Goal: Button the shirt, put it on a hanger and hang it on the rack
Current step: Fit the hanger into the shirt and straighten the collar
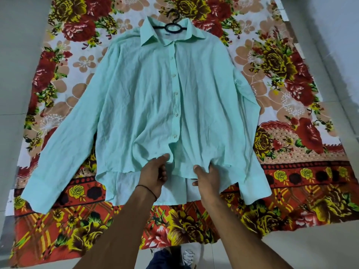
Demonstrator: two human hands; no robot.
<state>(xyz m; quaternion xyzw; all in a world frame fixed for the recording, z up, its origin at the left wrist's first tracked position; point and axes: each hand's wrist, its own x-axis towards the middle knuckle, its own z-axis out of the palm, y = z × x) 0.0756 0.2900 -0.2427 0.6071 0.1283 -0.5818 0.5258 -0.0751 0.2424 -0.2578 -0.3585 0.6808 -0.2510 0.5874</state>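
Head view: the shirt lies flat and front up on a floral sheet, with the hanger at its collar and the hook poking out past it. A tug on the hem could likely drag the shirt down off the hanger or skew the placket, so the lowest button misses its hole. The hem lies right under both hands. The left hand pinches it at the foot of the button row, and the right hand grips bunched cloth just beside. No rack shows.

grey floor, floral sheet, shirt
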